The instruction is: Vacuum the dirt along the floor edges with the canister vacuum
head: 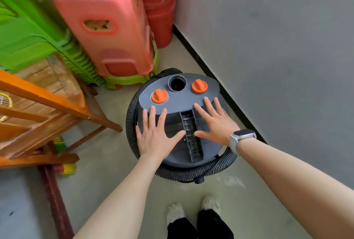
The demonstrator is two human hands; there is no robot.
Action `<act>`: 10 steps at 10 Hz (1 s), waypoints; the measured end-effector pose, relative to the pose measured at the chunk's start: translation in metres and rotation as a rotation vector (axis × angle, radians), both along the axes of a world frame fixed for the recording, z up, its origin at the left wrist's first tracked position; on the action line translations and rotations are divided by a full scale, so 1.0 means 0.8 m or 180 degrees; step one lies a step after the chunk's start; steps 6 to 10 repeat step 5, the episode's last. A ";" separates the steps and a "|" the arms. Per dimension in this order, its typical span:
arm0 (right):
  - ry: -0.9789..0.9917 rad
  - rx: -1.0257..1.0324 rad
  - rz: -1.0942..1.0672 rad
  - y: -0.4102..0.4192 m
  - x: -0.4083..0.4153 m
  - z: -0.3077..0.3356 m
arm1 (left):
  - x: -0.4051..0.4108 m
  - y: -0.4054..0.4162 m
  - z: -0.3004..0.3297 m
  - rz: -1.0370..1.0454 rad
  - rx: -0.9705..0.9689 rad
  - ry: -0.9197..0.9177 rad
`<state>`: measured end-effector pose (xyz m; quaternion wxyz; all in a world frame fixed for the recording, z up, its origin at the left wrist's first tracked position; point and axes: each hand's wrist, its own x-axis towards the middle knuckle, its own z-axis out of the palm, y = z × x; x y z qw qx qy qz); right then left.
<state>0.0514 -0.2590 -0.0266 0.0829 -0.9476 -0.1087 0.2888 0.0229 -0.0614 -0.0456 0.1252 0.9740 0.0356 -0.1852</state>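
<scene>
Your ribbed black hose [132,116] disappears behind the round grey canister vacuum [178,104]. Your left hand [156,135] and right hand [214,121] lie spread flat on its lid, gripping nothing.

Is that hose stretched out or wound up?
Wound up: the black hose loops around the canister vacuum, both sides and front.

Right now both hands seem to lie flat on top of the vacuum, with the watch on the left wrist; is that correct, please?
Not quite: the head view shows the watch on the right wrist. The left hand and right hand do lie flat on the vacuum.
</scene>
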 end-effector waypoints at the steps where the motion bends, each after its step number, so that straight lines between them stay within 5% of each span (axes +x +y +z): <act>1: 0.0064 0.0100 0.0108 0.011 0.053 0.001 | 0.037 0.006 0.002 0.0199 -0.0009 -0.0012; 5: 0.0218 0.0464 0.0321 0.042 0.183 0.010 | 0.142 0.033 0.009 0.0703 -0.0010 0.0186; 10: 0.0218 0.0464 0.0321 0.042 0.183 0.010 | 0.142 0.033 0.009 0.0703 -0.0010 0.0186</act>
